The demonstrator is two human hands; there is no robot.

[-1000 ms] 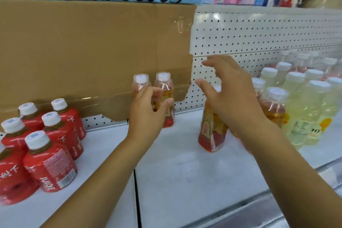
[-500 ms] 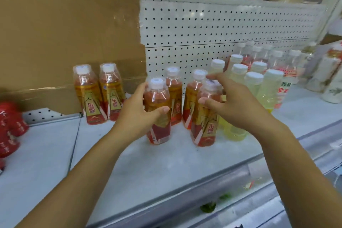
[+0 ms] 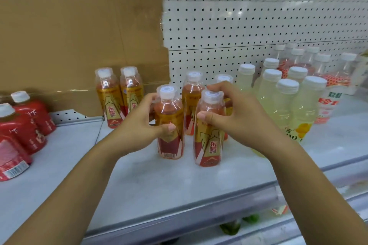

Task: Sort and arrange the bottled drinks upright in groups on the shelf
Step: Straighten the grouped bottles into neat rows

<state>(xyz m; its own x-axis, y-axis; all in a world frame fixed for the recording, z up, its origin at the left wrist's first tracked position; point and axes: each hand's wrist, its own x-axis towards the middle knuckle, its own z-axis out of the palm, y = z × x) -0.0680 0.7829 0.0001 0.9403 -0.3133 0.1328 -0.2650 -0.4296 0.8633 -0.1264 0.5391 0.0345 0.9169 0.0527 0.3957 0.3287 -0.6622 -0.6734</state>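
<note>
Two amber drink bottles at frame ctr, upright on shelf point(image 3: 149, 181). Left hand point(image 3: 139, 125) wraps left amber bottle point(image 3: 170, 146) round body; right hand point(image 3: 235, 117) pinches right amber bottle point(image 3: 209, 145) at neck. Grouping step, prob. midway. Next: slide both to amber pair point(image 3: 108, 103) by cardboard point(image 3: 79, 36), w/o tipping.

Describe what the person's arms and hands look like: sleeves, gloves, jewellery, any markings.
Both forearms are bare right to the picture's lower edge; no sleeve shows. The left hand and right hand wear no gloves, and no ring, watch or bracelet is visible. The thumbnails look short and unpainted.
</note>
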